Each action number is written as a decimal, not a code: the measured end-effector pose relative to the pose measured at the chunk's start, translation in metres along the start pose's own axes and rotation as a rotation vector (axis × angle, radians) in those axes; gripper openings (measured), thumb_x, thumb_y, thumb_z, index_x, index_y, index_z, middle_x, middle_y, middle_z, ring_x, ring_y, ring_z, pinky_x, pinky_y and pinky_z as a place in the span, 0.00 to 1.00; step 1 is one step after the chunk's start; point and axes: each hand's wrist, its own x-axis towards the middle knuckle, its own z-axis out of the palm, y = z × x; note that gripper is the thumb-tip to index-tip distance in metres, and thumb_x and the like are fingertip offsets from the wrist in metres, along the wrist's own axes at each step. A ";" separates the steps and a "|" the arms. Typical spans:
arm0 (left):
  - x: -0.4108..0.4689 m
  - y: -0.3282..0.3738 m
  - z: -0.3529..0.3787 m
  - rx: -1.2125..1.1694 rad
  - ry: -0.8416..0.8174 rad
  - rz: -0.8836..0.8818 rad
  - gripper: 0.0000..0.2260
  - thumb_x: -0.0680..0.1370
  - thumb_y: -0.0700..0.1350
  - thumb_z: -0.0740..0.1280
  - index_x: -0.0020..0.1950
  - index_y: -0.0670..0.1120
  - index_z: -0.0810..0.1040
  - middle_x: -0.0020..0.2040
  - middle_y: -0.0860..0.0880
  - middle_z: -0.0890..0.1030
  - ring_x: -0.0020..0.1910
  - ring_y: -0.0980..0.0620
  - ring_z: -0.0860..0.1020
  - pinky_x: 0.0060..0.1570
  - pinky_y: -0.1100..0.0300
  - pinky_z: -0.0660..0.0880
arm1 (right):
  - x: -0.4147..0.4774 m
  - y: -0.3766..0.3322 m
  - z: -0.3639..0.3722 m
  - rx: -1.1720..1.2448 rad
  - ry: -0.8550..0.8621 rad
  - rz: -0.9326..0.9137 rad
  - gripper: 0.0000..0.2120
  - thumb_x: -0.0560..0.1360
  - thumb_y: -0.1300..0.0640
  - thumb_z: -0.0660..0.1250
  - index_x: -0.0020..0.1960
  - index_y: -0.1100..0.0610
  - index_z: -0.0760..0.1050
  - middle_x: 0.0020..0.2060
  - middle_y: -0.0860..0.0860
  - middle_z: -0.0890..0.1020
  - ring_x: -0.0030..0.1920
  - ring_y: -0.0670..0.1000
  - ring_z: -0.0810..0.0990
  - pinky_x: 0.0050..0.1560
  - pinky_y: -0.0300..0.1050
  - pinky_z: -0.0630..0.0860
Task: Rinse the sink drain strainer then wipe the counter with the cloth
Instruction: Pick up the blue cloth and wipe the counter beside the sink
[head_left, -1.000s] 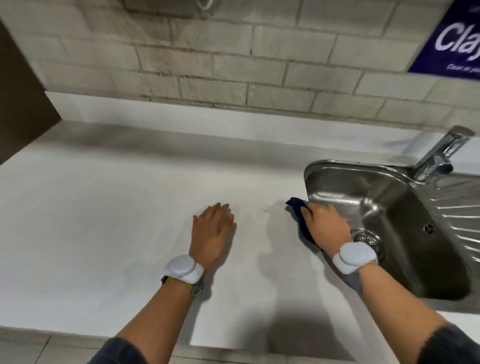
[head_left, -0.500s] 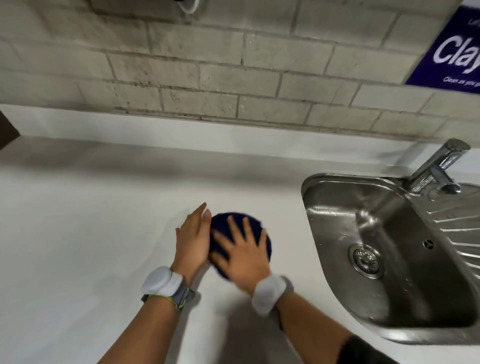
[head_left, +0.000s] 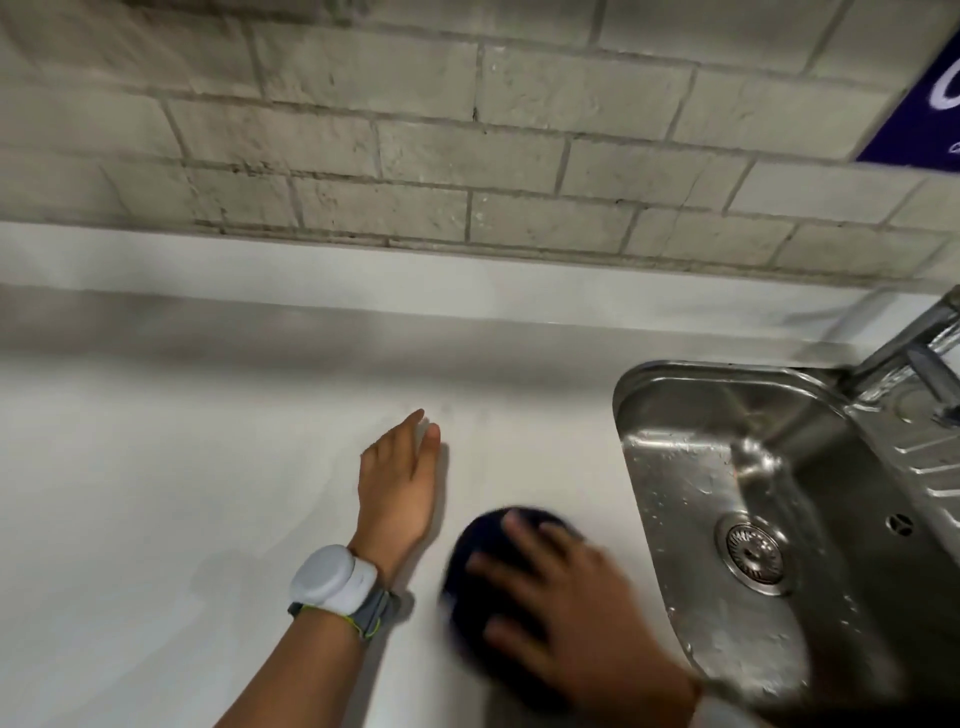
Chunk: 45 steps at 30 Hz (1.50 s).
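The right hand (head_left: 566, 618), fingers spread, presses the dark cloth (head_left: 483, 571) flat on the bench (head_left: 182, 493) left of the sink (head_left: 675, 467); the left hand (head_left: 397, 483) rests flat, empty. A wide stroke could knock the left hand.

The bench (head_left: 156, 467) lies bare to the left and back as far as the brick wall (head_left: 415, 156). On the right the sink (head_left: 639, 467) rim bounds it. The left hand (head_left: 397, 488), flat, and the blurred right hand (head_left: 576, 618), seemingly pressing the cloth (head_left: 467, 551), occupy the middle.
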 end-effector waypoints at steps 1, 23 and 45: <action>0.006 0.001 -0.001 0.057 0.003 0.001 0.20 0.80 0.56 0.51 0.70 0.53 0.66 0.69 0.48 0.72 0.67 0.45 0.68 0.66 0.54 0.62 | -0.004 -0.020 0.014 -0.011 -0.047 -0.064 0.27 0.73 0.29 0.49 0.70 0.33 0.61 0.70 0.49 0.72 0.63 0.64 0.76 0.55 0.65 0.76; 0.043 0.007 0.026 -0.008 0.134 -0.083 0.19 0.81 0.53 0.55 0.73 0.57 0.62 0.78 0.51 0.50 0.77 0.48 0.53 0.74 0.44 0.38 | 0.249 0.155 0.011 0.144 0.040 0.374 0.24 0.79 0.38 0.46 0.74 0.36 0.49 0.77 0.46 0.54 0.77 0.57 0.47 0.74 0.66 0.42; -0.050 -0.005 -0.005 -0.180 0.000 -0.061 0.18 0.81 0.55 0.51 0.71 0.56 0.64 0.71 0.57 0.65 0.76 0.54 0.55 0.76 0.49 0.41 | 0.120 0.056 0.026 0.125 0.013 0.272 0.23 0.79 0.39 0.46 0.74 0.35 0.50 0.78 0.47 0.50 0.78 0.57 0.45 0.73 0.65 0.41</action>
